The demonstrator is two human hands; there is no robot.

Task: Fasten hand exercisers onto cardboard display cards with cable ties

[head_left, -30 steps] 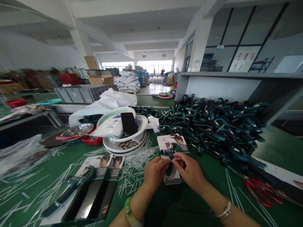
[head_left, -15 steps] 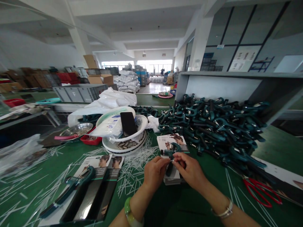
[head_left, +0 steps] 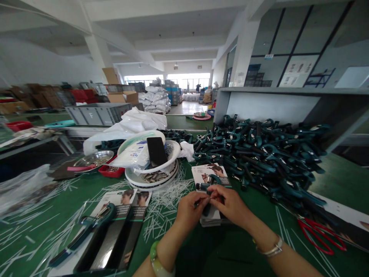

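Observation:
My left hand (head_left: 190, 211) and my right hand (head_left: 229, 202) meet fingertip to fingertip over a teal, C-headed hand tool (head_left: 213, 179) with a dark knob, possibly a pipe cutter. Both are closed in a pinch on a thin white tie, now mostly hidden by the fingers. The tool lies on a stack of printed backing cards (head_left: 201, 171); my hands cover part of its handle. To the left, a similar teal tool (head_left: 86, 231) rests on another card. Many cut white ties (head_left: 161, 215) are strewn beside my left hand.
A large heap of teal tools (head_left: 253, 150) fills the right back. Red-handled scissors (head_left: 319, 234) lie at right. White basins (head_left: 150, 182) stand behind the ties, with a black phone (head_left: 157, 152) on top. A metal bowl (head_left: 98, 158) and a red tray (head_left: 111, 172) sit farther left.
My fingertips have drawn closer together over the tool, and the white tie end seen between them is now hidden. My right hand has shifted slightly left. The tool and cards stay put.

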